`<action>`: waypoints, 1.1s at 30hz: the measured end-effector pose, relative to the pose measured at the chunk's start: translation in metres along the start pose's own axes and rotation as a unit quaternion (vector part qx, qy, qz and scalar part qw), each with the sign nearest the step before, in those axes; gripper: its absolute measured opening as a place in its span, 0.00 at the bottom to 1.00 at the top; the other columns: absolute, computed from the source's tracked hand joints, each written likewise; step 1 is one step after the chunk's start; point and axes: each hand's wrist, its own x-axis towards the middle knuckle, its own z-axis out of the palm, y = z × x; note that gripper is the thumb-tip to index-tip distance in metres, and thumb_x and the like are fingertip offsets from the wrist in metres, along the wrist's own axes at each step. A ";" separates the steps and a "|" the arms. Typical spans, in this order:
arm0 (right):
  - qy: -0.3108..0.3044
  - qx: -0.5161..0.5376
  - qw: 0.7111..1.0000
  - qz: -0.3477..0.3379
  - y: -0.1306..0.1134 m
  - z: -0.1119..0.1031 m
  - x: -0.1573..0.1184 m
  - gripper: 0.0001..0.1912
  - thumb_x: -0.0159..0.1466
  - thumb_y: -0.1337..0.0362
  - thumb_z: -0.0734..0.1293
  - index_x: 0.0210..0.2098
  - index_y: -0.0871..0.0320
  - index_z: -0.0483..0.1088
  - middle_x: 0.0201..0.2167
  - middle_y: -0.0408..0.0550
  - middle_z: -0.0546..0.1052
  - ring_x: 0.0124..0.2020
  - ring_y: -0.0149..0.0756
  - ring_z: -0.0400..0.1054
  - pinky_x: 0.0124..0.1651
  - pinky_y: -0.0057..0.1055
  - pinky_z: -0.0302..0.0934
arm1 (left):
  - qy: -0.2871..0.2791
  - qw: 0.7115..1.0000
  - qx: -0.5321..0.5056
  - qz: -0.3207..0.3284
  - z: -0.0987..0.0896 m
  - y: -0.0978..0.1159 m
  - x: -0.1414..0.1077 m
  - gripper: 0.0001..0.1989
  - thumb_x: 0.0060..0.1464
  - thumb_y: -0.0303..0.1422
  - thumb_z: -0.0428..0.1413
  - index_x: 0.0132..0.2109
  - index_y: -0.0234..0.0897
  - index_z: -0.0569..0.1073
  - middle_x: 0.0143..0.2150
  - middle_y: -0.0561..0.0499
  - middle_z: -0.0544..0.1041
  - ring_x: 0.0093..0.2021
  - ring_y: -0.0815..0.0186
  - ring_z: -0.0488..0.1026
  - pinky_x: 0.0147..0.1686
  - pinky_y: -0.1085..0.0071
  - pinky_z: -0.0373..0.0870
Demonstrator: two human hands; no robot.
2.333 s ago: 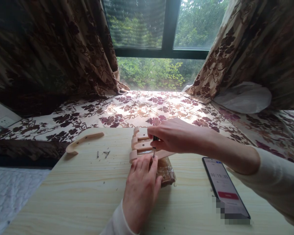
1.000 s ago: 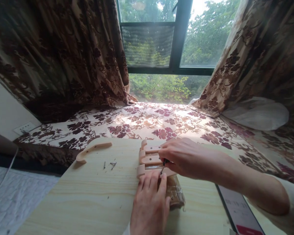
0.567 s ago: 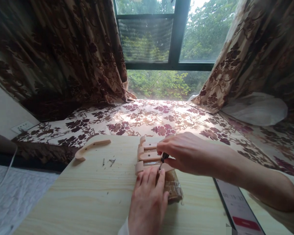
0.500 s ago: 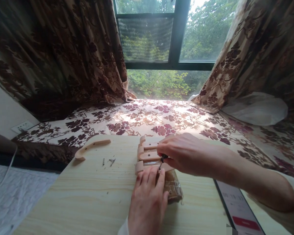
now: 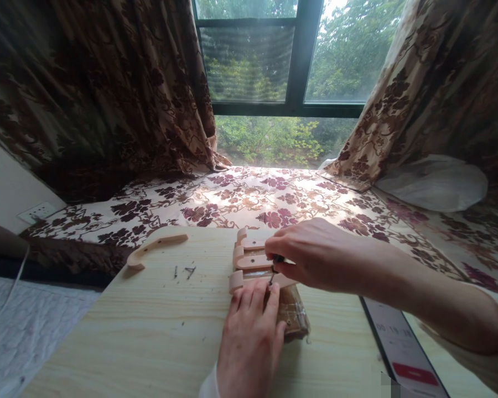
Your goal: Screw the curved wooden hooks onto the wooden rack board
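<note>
My right hand (image 5: 309, 251) grips a small screwdriver (image 5: 278, 258) with a dark handle, mostly hidden by the fingers. Its thin shaft points down at the nearest of several curved wooden hooks (image 5: 236, 281), meeting it by my left fingertips. My left hand (image 5: 249, 337) lies with fingers stretched out over that hook, pressing on it, the thumb apart at the side. Beneath the hooks is a brown block (image 5: 294, 318) wrapped in clear plastic. Two farther hooks, the middle one (image 5: 255, 261) and the back one (image 5: 255, 244), show dark screw heads.
On the pale wooden table (image 5: 149, 331), a loose curved wooden hook (image 5: 157, 245) lies at the back left, with several dark screws (image 5: 188, 272) near it. A phone (image 5: 398, 337) showing a timer rests at the right. Beyond is a floral-covered window ledge (image 5: 249, 193).
My right hand has turned slightly around the screwdriver, its wrist a little higher. My left hand stays in place on the hook.
</note>
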 end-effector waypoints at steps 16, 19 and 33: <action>0.004 0.009 1.000 -0.011 -0.001 0.000 -0.001 0.04 0.61 0.69 0.62 0.32 0.59 0.68 0.29 0.48 0.76 0.29 0.32 0.67 0.26 0.28 0.45 | -0.017 1.000 -0.007 -0.002 -0.004 0.000 0.001 0.26 0.50 0.27 0.54 0.58 0.36 0.65 0.56 0.43 0.67 0.56 0.53 0.63 0.56 0.51 0.62; -0.011 0.010 1.000 -0.014 -0.002 0.000 0.000 0.07 0.62 0.70 0.61 0.29 0.60 0.67 0.29 0.48 0.76 0.29 0.31 0.66 0.27 0.28 0.46 | -0.014 1.000 -0.006 -0.004 -0.003 0.000 0.002 0.25 0.50 0.27 0.54 0.57 0.36 0.65 0.56 0.43 0.67 0.56 0.53 0.63 0.55 0.51 0.62; -0.002 0.002 1.000 -0.017 0.002 0.004 0.001 0.04 0.61 0.70 0.61 0.31 0.60 0.67 0.26 0.47 0.73 0.26 0.29 0.62 0.24 0.28 0.42 | -0.014 1.000 0.004 0.005 -0.004 0.002 0.003 0.27 0.50 0.26 0.55 0.58 0.35 0.65 0.56 0.43 0.67 0.56 0.53 0.63 0.55 0.52 0.62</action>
